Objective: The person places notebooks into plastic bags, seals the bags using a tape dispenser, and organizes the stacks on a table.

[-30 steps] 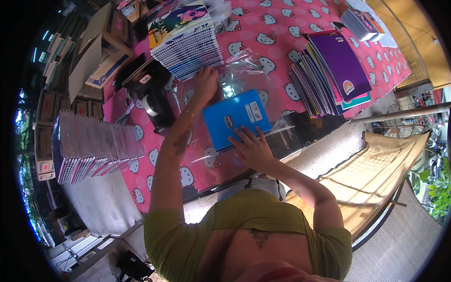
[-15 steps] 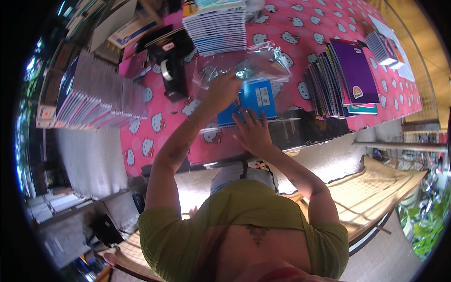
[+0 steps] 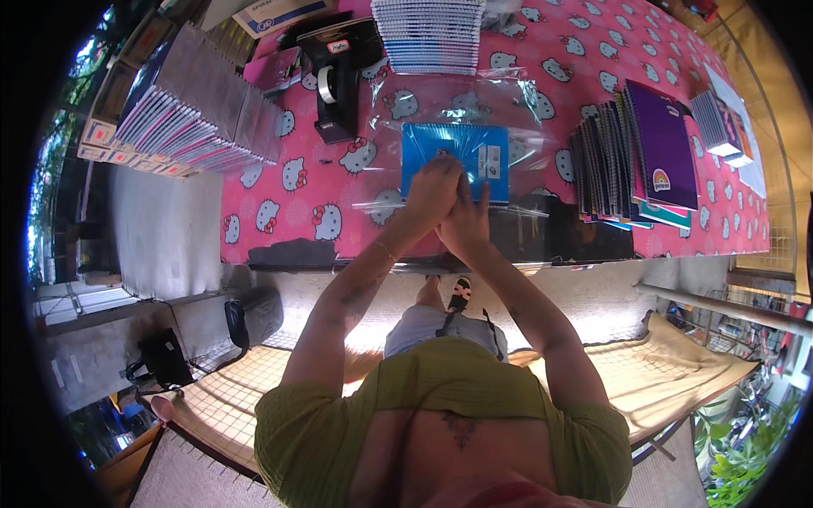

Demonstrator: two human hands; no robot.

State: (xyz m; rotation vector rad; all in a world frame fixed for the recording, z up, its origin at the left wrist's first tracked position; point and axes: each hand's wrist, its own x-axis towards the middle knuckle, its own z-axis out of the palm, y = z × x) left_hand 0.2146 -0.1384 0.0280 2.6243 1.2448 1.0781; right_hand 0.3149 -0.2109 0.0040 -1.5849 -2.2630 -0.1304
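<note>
Blue notebook [image 3: 453,152] partly hidden under both hands [image 3: 447,203].

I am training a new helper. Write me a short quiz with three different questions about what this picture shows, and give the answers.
1. True or false: both hands press on the blue notebook.
2. What lies around the notebook? A) clear plastic sheet B) newspaper C) cloth bag
3. Which black tool stands on the table, to the person's left of the notebook?

Key
1. True: the left hand and right hand rest together on its near edge.
2. A: the clear plastic sheet spreads over the pink tablecloth.
3. The tape dispenser.
</note>
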